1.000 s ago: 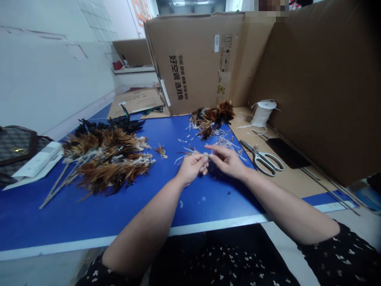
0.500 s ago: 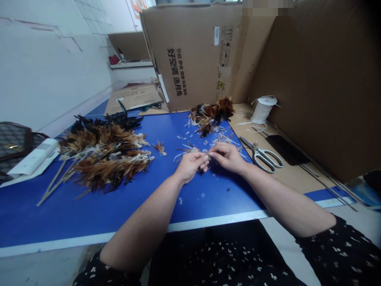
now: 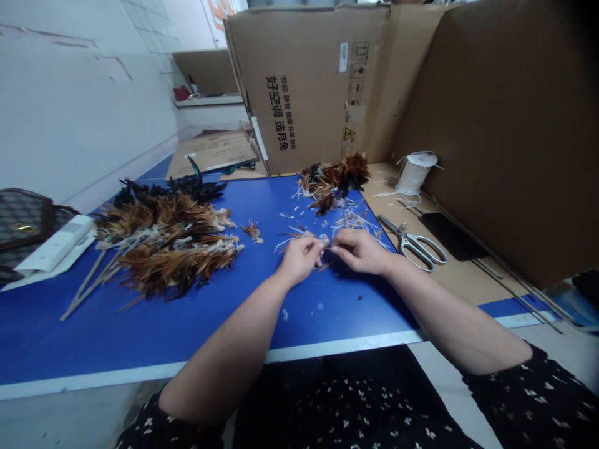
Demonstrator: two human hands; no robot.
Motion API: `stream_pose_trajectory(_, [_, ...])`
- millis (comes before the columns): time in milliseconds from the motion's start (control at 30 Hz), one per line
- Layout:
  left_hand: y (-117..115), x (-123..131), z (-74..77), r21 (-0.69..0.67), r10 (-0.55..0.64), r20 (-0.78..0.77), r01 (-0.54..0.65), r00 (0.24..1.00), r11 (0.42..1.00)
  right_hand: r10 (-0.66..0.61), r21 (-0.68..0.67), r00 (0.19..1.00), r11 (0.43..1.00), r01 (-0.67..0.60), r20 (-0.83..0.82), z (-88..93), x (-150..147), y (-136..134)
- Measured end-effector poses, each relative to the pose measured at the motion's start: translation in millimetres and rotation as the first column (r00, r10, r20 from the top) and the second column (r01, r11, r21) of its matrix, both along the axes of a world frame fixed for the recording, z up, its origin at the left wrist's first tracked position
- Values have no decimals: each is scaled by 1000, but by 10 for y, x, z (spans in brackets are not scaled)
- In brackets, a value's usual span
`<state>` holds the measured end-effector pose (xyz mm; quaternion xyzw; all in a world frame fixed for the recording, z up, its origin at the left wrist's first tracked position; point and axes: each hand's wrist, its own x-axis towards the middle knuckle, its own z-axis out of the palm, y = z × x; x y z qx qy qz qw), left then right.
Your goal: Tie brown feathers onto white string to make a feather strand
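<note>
My left hand [image 3: 299, 259] and my right hand [image 3: 360, 251] meet fingertip to fingertip over the blue table [image 3: 187, 324]. Both are closed in a pinch on a small tuft of feathers [image 3: 322, 240] held between them; what exactly each finger grips is too small to make out. Loose feather scraps [image 3: 349, 219] lie just beyond the hands. A big heap of brown and black feathers on sticks [image 3: 163, 240] lies to the left. A smaller feather pile [image 3: 330, 178] sits further back.
Scissors [image 3: 414, 243] lie right of my right hand. A spool of white thread [image 3: 414, 173] stands behind them near a black flat object [image 3: 449, 234]. Cardboard boxes [image 3: 318, 87] wall the back and right. A patterned bag [image 3: 23, 221] and white paper [image 3: 51, 249] sit far left.
My right hand's forefinger, stretched out a second ago, has curled in, and both hands now pinch together. The view has shifted slightly.
</note>
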<state>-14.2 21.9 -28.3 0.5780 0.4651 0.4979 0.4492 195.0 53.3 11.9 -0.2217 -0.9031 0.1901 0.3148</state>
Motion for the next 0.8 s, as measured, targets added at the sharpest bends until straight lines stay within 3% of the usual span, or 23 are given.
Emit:
stream_pose_trajectory(100, [-38, 7, 2, 102, -115, -150, 131, 982, 986, 27, -19, 999, 999, -28, -28, 17, 3, -9])
stream_pose_trajectory(167, [-79, 25, 26, 127, -199, -166, 221, 966, 967, 25, -57, 998, 998, -28, -61, 21, 8, 6])
stream_pose_trajectory(300, [-147, 62, 105, -5, -303, 41, 303, 952, 953, -73, -176, 984, 983, 43, -163, -13, 4, 55])
stream_pose_trajectory(433, [-148, 77, 170, -45, -196, 249, 213, 949, 976, -169, -246, 966, 962, 118, -197, -92, -38, 58])
stream_pose_trajectory(567, [-93, 92, 147, -33, -82, 308, 97, 948, 995, -99, -99, 981, 992, 84, -167, -128, -96, -14])
stream_pose_trajectory(667, [-38, 88, 60, -8, 4, 235, -3, 972, 1000, -9, 31, 998, 999, 10, -56, -101, -124, -92])
stream_pose_trajectory(800, [-17, 47, -29, 119, 54, -41, -49, 998, 992, 1, 127, 999, 992, -7, 45, -52, -108, -117])
